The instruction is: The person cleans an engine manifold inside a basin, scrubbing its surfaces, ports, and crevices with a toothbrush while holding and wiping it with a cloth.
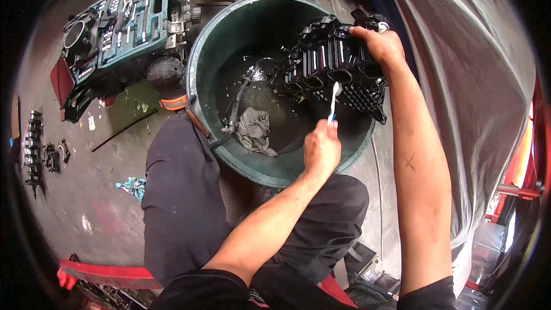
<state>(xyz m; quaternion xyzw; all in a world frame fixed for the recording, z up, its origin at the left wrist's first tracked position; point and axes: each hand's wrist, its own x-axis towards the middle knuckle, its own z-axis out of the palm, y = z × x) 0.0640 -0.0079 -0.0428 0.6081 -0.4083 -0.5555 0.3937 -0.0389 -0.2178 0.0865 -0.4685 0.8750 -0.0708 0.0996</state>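
My left hand (321, 148) is closed around the handle of a white brush (333, 103), whose head touches the underside of a black engine part (327, 60). The part has a row of ports and a perforated section, and is tilted over the right side of a round green tub (198, 80). At its upper right end, my right hand (381, 46) grips it, fingers wrapped over the edge. Dark liquid lies in the tub, with a grey rag (255, 132) and a hose-like piece (238, 100) in it.
At the upper left an open teal socket set (133, 20) rests on an engine block (86, 89). A crankshaft-like part (33, 155) lies far left. A metal rod (123, 130) and teal cloth (132, 188) are on the floor. Grey sheeting (459, 69) hangs at right.
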